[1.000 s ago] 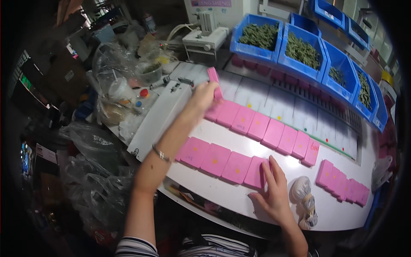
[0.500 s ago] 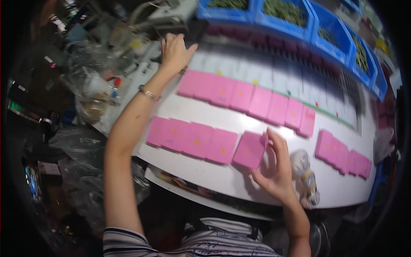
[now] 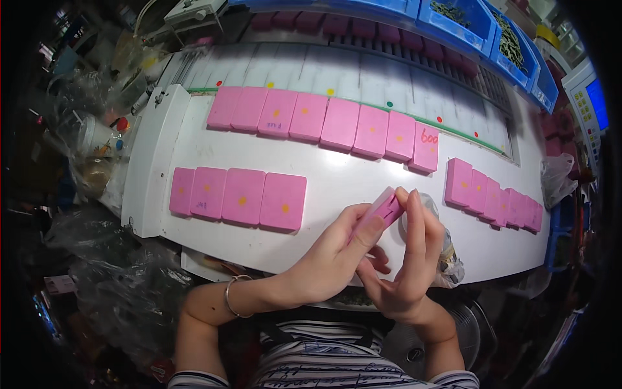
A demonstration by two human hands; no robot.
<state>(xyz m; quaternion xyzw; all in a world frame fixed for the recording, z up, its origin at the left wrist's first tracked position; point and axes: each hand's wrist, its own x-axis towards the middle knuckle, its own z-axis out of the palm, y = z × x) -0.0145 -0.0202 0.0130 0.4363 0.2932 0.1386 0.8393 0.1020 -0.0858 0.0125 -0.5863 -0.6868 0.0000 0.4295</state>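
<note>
Over the front of the white table, a flat pink block [image 3: 389, 209] is tilted up so that its narrow edge shows, with dark slits in it. My left hand [image 3: 332, 260] grips it, thumb along one side and fingers behind. The fingertips of my right hand [image 3: 409, 275] are pinched together at its upper end; whether something small is between them is hidden. To the left lies a short row of similar pink blocks [image 3: 243, 200], marked with yellow dots. A longer row of pink blocks [image 3: 339, 124] stretches behind it.
More pink blocks [image 3: 459, 184] overlap at the right. A wrapped bundle in clear plastic [image 3: 447, 269] lies beside my right hand. Behind is a slotted white rack with a green strip [image 3: 414, 118]. Blue bins [image 3: 453, 29] of small leads stand at the back. Plastic bags [image 3: 123, 272] hang left.
My left hand has come from the back left of the table to the front and taken hold of the pink block. My right hand has lifted and tilted that block off the table.
</note>
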